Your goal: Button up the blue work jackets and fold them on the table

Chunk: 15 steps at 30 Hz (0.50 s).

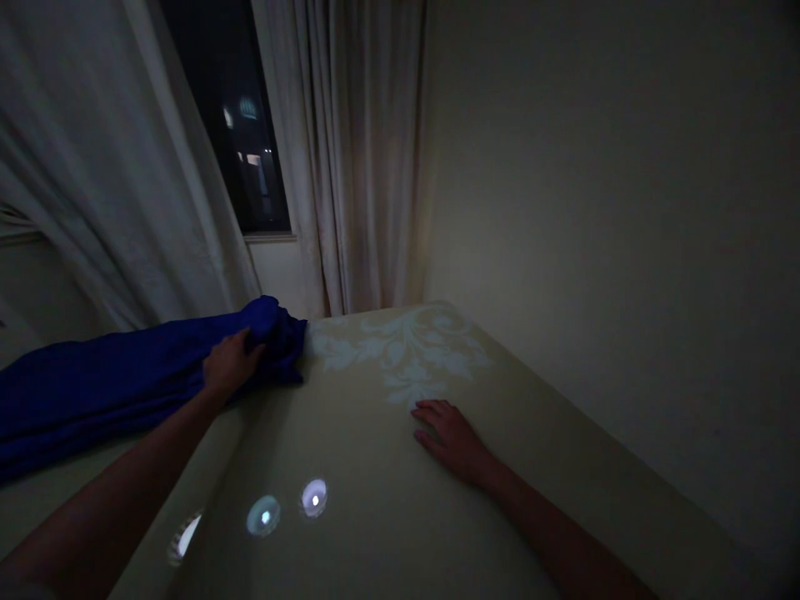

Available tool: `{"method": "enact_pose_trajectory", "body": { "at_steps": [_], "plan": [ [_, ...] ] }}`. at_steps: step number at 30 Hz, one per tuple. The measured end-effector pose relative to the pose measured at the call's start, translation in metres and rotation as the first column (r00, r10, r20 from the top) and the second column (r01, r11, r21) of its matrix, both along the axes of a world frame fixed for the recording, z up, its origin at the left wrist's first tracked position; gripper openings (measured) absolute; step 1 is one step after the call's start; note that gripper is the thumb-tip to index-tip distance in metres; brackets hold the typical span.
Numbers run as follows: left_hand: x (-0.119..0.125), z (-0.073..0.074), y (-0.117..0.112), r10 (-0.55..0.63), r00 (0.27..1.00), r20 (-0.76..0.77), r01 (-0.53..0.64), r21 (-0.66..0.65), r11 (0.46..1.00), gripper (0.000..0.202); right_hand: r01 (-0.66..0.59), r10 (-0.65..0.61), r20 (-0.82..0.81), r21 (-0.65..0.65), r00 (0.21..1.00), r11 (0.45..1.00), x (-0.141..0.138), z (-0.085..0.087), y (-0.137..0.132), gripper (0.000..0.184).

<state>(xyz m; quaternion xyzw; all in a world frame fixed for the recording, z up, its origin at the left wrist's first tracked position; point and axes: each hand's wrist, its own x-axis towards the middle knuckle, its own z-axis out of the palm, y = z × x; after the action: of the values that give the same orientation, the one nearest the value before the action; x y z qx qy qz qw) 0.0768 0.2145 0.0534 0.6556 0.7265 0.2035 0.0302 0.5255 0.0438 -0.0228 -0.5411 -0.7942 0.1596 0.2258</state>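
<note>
A long bundle of dark blue cloth (143, 364) lies across the far left, gathered into thick folds with a bunched right end. My left hand (231, 362) is closed on the cloth near that end, its fingertips partly lost in the folds. On the glossy pale tabletop (375, 467), below a light floral pattern (406, 342), rests my right hand (450, 437). Its fingers are stretched out and a little apart, and it holds nothing.
Pale curtains (350, 158) hang behind the far edge, on both sides of a dark window (250, 158). A plain wall (593, 183) runs along the right side of the surface. Several round lights reflect in the gloss near me.
</note>
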Motion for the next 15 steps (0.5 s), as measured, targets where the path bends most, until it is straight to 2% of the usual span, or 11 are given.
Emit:
{"method": "enact_pose_trajectory", "body": {
  "at_steps": [2,4,7,9,11,12,13,14,15],
  "plan": [
    [-0.002,0.013,-0.001,0.067,0.998,-0.008,-0.067,-0.027,0.997,0.056,-0.013,0.013,0.005,-0.007,1.000,1.000,0.002,0.001,-0.004,0.045],
    [-0.002,0.034,-0.003,0.190,0.982,0.009,-0.190,-0.009,0.982,0.052,-0.023,0.023,0.000,-0.016,1.000,1.000,0.002,0.002,-0.006,0.045],
    [0.008,0.080,-0.016,0.275,0.961,0.038,-0.277,0.167,0.946,0.060,-0.014,0.013,-0.054,-0.014,0.998,1.000,-0.001,0.001,-0.004,0.042],
    [0.028,0.112,-0.036,0.218,0.975,0.033,-0.217,0.309,0.926,0.066,0.007,-0.010,-0.156,-0.016,0.988,1.000,-0.002,-0.002,0.001,0.039],
    [0.059,0.135,-0.066,0.042,0.998,0.044,-0.055,0.365,0.929,0.062,0.047,-0.064,-0.316,-0.061,0.947,0.997,0.002,-0.005,0.006,0.041],
    [0.078,0.141,-0.084,-0.132,0.989,0.062,0.101,0.356,0.929,0.058,0.067,-0.103,-0.409,-0.102,0.907,0.993,0.006,-0.005,0.009,0.045],
    [0.097,0.142,-0.102,-0.330,0.939,0.099,0.285,0.316,0.905,0.065,0.082,-0.147,-0.500,-0.151,0.854,0.985,0.011,-0.005,0.011,0.052],
    [0.114,0.140,-0.119,-0.497,0.852,0.163,0.455,0.238,0.858,0.079,0.087,-0.196,-0.582,-0.209,0.789,0.974,0.018,-0.003,0.013,0.060],
    [0.128,0.133,-0.134,-0.586,0.768,0.256,0.564,0.163,0.810,0.087,0.085,-0.248,-0.647,-0.273,0.721,0.958,0.025,0.000,0.014,0.069]
  ]
}}
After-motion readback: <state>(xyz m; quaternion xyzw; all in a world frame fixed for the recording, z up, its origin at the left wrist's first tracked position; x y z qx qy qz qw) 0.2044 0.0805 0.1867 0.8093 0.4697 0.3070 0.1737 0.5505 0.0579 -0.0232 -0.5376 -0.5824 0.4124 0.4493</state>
